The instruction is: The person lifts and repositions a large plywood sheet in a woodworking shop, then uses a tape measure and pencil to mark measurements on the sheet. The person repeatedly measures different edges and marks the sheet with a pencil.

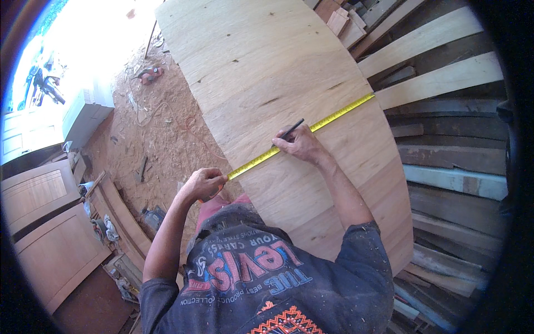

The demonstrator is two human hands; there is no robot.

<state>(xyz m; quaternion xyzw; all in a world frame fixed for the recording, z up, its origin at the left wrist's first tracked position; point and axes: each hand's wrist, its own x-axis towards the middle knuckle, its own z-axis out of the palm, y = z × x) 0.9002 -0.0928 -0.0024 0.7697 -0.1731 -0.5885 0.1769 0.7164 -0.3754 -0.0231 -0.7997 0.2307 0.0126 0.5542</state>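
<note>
A large pale plywood sheet (289, 61) lies in front of me. Across it stretches a yellow tape measure (345, 113), from the sheet's left edge to its right edge. My left hand (204, 183) is closed round the tape's case at the left edge; a bit of orange shows under the fingers. Over the middle of the sheet, my right hand (303, 145) pinches a dark pencil (293, 128). The pencil slants, its lower end close to the tape blade. Whether its point touches the wood I cannot tell.
Long boards (445, 80) are stacked along the right. Sawdust covers the floor (161, 133) on the left, where a red power tool (149, 75) and a cord lie. Panelled wooden doors (61, 239) lean at the lower left, and a white cabinet (89, 114) stands behind them.
</note>
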